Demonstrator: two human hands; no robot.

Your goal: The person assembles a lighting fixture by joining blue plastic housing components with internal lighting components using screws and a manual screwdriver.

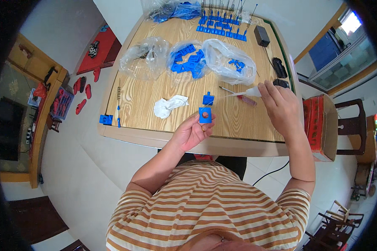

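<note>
In left hand (192,133), pinched at the sides: blue plate (205,110) with hole, above near edge of table (142,125); probably light, stiff, smooth, best held by rim. In right hand (280,104), gripped: white nozzled bottle (252,92), likely squeezable. Beyond: crumpled tissue (168,107), plastic bags (132,62).

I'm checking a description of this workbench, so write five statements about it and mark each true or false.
1. The left hand holds a blue square piece with a round hole. True.
2. The right hand holds the red-handled tool. False: it holds a white bottle with a thin nozzle; the red-handled tool lies on the table.
3. A crumpled white tissue lies left of the held piece. True.
4. The middle open plastic bag is empty. False: blue parts are in it.
5. Springs rise from blue pieces at the table's far side. True.
</note>
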